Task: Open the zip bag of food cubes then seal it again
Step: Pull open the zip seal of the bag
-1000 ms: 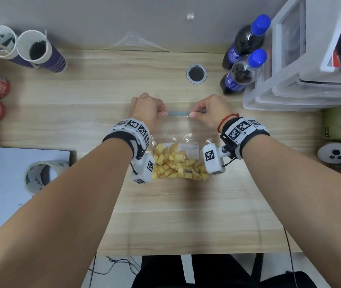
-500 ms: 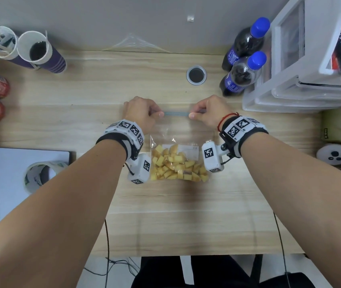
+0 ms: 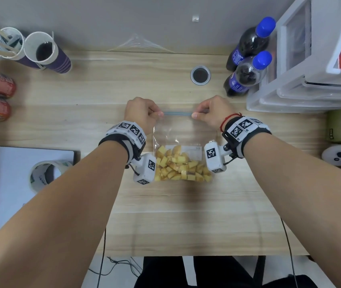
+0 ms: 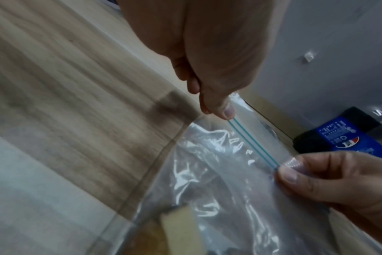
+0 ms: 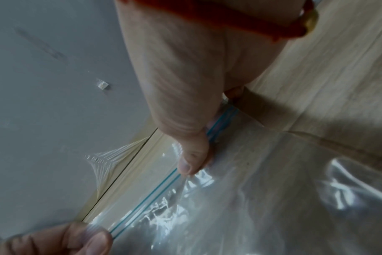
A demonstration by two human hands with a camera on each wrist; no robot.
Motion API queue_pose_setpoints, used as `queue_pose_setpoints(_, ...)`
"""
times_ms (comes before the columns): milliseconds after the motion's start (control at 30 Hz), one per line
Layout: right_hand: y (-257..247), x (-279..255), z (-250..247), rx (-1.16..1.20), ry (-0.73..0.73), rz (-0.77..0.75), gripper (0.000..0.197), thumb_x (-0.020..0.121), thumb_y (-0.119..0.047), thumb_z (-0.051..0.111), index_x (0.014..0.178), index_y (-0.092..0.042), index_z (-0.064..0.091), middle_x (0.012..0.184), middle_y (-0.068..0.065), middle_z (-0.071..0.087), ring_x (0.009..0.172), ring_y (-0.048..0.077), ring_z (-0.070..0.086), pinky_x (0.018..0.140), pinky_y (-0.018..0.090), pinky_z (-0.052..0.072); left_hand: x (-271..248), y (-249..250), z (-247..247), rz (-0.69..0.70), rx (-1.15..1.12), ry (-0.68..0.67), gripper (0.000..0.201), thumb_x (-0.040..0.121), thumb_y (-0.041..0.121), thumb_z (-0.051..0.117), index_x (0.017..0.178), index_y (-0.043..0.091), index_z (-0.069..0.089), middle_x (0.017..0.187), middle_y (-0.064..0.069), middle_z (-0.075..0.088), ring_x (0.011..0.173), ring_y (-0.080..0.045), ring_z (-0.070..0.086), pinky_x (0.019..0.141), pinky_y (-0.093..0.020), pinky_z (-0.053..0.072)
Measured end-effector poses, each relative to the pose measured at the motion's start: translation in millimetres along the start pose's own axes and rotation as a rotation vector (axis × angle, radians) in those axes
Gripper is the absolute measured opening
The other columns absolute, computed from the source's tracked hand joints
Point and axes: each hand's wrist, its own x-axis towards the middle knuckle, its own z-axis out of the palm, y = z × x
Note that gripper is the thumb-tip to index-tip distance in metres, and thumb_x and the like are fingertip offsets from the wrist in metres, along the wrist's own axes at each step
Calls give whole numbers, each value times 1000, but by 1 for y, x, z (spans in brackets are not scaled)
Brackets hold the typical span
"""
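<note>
Pale wood-grain desk (image 3: 82,125) runs under everything, its far edge against a grey wall, and a clear zip bag (image 3: 183,138) lies flat on it straight ahead of the person. From the left, the left hand (image 3: 140,115) pinches the bag's top edge between thumb and curled fingers, right on the blue zip strip (image 3: 177,114). That strip stretches crosswise between the two grips, its long axis running left to right and parallel to the desk's far edge. At its other end the right hand (image 3: 212,114) pinches the same edge in the same way. The food cubes (image 3: 181,167) sit heaped at the bottom of the bag, on the near side, toward the person's body. In the wrist views the two blue lines run close together along the exposed stretch, so the seal looks closed there, though I cannot tell under the thumbs. Each hand is equally near its own end, so any pressing along or pulling apart would likely work across this left-right line.
</note>
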Motion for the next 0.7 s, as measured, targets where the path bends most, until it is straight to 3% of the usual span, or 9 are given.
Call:
queue_pose_setpoints(133, -8, 1, -4, -153, 6, -35, 12, 78, -47, 71, 78, -34, 71, 91, -10, 71, 99, 17, 62, 87, 33, 44, -2, 2, 2, 19, -15, -14, 8, 86, 24, 76, 81, 19, 75, 66, 10, 61, 65, -6, 58, 73, -18, 50)
queue_pose_setpoints(200, -23, 3, -2, -218, 6, -108, 15, 79, -48, 70, 82, -34, 72, 88, -12, 68, 99, 16, 57, 89, 35, 36, -4, 5, 1, 44, -4, -5, 6, 87, 25, 76, 82, 20, 75, 64, 16, 54, 61, 1, 52, 65, -9, 41)
queue_pose_setpoints(267, -41, 4, 4, -263, -1, -179, 16, 82, -45, 68, 84, -30, 73, 82, -13, 64, 94, 15, 55, 92, 38, 33, -4, 7, 0, 60, -3, 8, 6, 87, 25, 75, 86, 19, 76, 66, 18, 50, 64, -3, 52, 63, -10, 37)
queue_pose_setpoints(367, -52, 5, 10, -301, 52, -200, 19, 84, -43, 68, 86, -25, 73, 82, -10, 65, 85, 15, 50, 91, 37, 31, -5, 5, -3, 60, -41, 19, 9, 87, 24, 75, 89, 16, 77, 69, 13, 57, 70, -7, 55, 63, -6, 35)
queue_pose_setpoints(500, -48, 0, 9, -261, 51, -149, 23, 83, -48, 67, 77, -26, 69, 77, -9, 61, 83, 16, 51, 92, 37, 32, -9, -1, 1, 71, -176, -19, 16, 86, 31, 76, 91, 16, 75, 80, 6, 69, 69, 3, 58, 65, 1, 41)
queue_pose_setpoints(533, -49, -2, 7, -246, 48, -157, 22, 83, -49, 67, 76, -28, 68, 76, -9, 60, 83, 16, 50, 92, 38, 33, -9, -3, 5, 50, -228, -51, 21, 86, 36, 75, 92, 16, 74, 80, 4, 70, 71, 1, 62, 68, -4, 46)
queue_pose_setpoints(633, -44, -6, 3, -169, 29, -162, 21, 79, -52, 69, 81, -32, 67, 79, -13, 62, 88, 16, 56, 95, 39, 37, -13, -9, 15, -30, -403, -109, 30, 86, 42, 70, 91, 13, 78, 83, -8, 77, 81, -22, 74, 85, -36, 59)
queue_pose_setpoints(700, -28, -6, 1, -102, 15, -97, 31, 72, -54, 74, 94, -34, 66, 93, -15, 65, 96, 15, 61, 97, 41, 43, -18, -6, 17, -59, -567, -91, 19, 93, 28, 67, 84, 14, 77, 79, -4, 77, 76, -16, 73, 85, -37, 59)
